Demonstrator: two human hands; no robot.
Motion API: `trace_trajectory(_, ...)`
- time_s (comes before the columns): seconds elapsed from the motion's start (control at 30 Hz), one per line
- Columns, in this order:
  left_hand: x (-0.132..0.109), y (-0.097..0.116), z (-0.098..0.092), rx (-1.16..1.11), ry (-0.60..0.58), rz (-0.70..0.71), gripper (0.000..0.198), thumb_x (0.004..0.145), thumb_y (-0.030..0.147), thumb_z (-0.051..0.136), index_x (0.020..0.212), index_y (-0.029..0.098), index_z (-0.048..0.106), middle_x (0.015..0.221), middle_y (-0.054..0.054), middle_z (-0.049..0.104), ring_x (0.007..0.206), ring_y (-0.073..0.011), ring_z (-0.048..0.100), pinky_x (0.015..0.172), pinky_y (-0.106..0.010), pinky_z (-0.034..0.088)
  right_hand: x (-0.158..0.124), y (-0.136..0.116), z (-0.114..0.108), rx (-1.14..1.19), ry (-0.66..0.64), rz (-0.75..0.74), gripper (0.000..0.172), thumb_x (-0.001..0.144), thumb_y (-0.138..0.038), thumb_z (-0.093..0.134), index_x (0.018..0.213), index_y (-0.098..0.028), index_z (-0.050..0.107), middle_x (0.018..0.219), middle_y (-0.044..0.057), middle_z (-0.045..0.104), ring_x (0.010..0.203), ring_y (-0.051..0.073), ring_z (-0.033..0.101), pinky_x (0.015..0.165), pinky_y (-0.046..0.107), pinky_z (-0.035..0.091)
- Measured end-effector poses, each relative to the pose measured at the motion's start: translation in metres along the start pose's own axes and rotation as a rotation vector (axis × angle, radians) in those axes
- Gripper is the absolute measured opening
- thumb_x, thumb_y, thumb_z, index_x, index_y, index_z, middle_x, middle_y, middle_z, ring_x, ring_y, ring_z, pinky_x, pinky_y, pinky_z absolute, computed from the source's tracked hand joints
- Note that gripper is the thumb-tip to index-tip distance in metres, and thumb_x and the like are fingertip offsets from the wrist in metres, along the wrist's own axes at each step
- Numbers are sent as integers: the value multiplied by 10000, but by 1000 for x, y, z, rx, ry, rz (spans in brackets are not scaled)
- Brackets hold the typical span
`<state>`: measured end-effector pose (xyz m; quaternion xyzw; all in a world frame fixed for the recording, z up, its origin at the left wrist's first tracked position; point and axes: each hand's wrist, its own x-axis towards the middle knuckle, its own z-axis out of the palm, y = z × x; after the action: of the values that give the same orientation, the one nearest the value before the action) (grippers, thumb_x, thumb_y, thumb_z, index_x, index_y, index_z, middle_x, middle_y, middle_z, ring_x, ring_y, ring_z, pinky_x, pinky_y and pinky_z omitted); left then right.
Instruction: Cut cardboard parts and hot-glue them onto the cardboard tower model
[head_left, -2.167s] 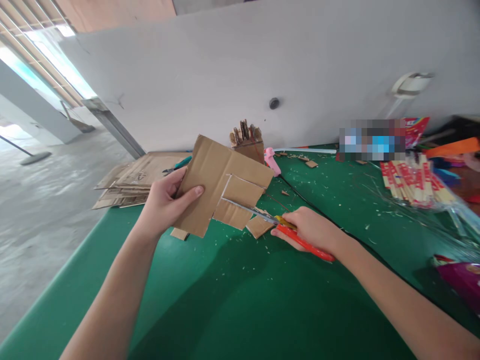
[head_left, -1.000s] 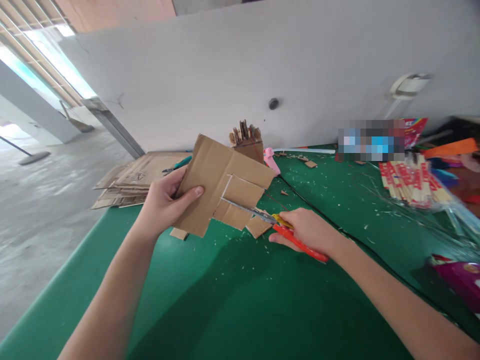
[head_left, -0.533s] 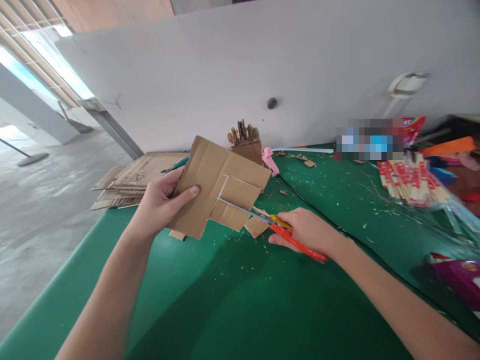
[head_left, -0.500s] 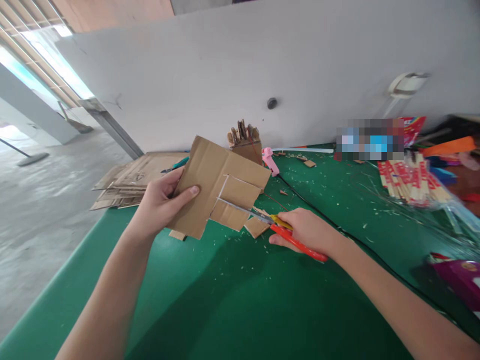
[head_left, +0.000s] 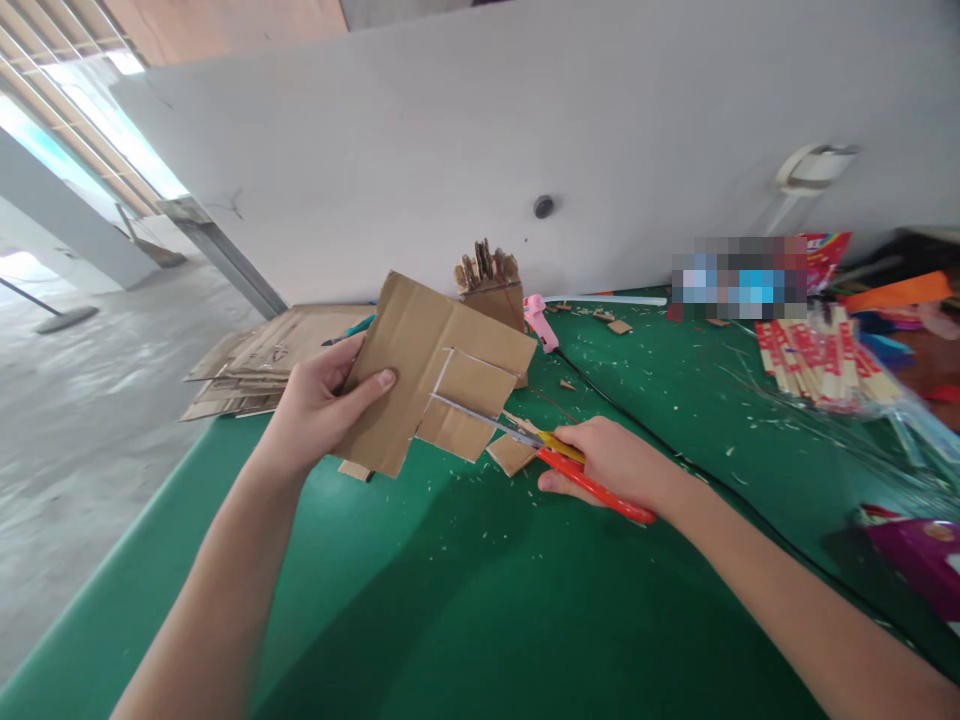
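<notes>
My left hand [head_left: 322, 405] pinches the left side of a piece of cardboard [head_left: 412, 350], thumb on top and fingers behind. White lines mark the piece, and its lower edge has a step cut into it. My right hand [head_left: 607, 460] is wrapped round the handles of scissors [head_left: 581, 475], one red and one yellow. Their blades lie along the lower white line, at the cardboard's right part; the lower blade is hidden. A small cardboard scrap [head_left: 512, 453] lies on the table under the blades.
A stack of flat cardboard [head_left: 247, 365] lies at the left edge of the green table [head_left: 450, 620]. Behind stand a cardboard box of strips [head_left: 491, 300] and a pink glue gun [head_left: 541, 323] with a black cord. Red-and-cream packets [head_left: 817, 360] and a purple bag [head_left: 919, 560] are at right.
The cardboard has shifted very slightly left, toward my left hand. The scissor blades stay at the same line, and both hands keep their hold.
</notes>
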<state>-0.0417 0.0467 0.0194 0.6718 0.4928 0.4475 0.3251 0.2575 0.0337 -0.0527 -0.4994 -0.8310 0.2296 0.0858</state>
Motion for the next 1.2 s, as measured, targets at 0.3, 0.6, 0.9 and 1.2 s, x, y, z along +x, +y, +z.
trace_trajectory(0.3, 2, -2, -1, -137, -55, -31, 436, 791, 294, 669, 1212, 209, 594, 1008, -58, 713, 752, -157, 678, 642, -249, 570, -2, -4, -2, 32, -4, 3, 504, 716, -705, 522, 700, -202, 554, 588, 7, 563, 489, 114, 467, 471, 246, 295)
trace_trajectory(0.6, 1, -1, -1, -95, 26, -33, 345, 758, 303, 700, 1089, 215, 651, 944, -29, 726, 764, -141, 677, 609, -185, 561, -2, -6, -4, 114, -33, 10, 503, 711, -696, 534, 757, -201, 608, 565, -4, 556, 463, 108, 451, 452, 244, 285)
trace_trajectory(0.9, 2, -1, -2, -73, 11, -34, 414, 759, 324, 690, 1152, 213, 622, 990, -40, 722, 777, -164, 678, 609, -212, 559, -3, -5, -5, 107, -46, 14, 502, 713, -692, 540, 710, -192, 587, 548, -5, 549, 447, 104, 453, 443, 240, 280)
trace_trajectory(1.2, 0, 3, -3, 36, -1, -22, 443, 773, 340, 669, 1192, 211, 602, 1036, -56, 699, 892, -206, 646, 671, -253, 541, -2, -5, 4, -30, 31, -1, 464, 771, -639, 513, 624, -199, 530, 507, 3, 537, 427, 109, 433, 442, 244, 272)
